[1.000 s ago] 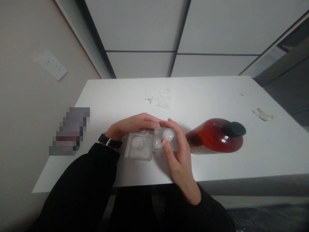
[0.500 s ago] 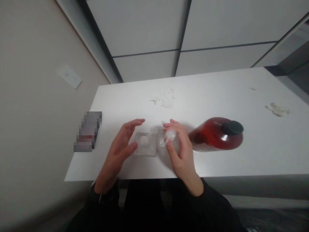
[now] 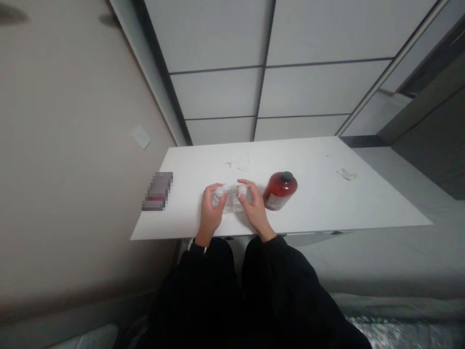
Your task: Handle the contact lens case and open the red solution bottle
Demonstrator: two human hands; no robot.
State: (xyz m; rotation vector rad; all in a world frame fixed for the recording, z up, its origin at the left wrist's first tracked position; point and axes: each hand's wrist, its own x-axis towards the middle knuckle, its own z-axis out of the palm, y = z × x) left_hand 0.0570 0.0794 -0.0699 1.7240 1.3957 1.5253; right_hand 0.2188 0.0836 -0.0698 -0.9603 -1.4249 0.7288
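Note:
My left hand [image 3: 211,208] is closed, thumb and fingers around a small round clear-and-white piece [image 3: 220,191]. A similar small round piece [image 3: 242,189] is pinched between the thumb and fingers of my right hand [image 3: 256,209]. Under and between the hands, two square clear containers sit side by side on the white table: the left container [image 3: 228,207] and the right container [image 3: 238,207]. The hands partly cover both. Whether the round pieces touch the containers, I cannot tell.
Just right of my right hand stands a red bottle [image 3: 276,194] with a dark cap. A blurred-out flat item [image 3: 158,191] lies at the table's left edge. Pale scraps [image 3: 232,164] lie behind the hands, with another scrap [image 3: 347,174] on the right. A wall flanks the left side.
My left hand, open beside the left container before, has closed on a round piece. The right hand keeps its piece. The camera view has shifted, showing everything smaller.

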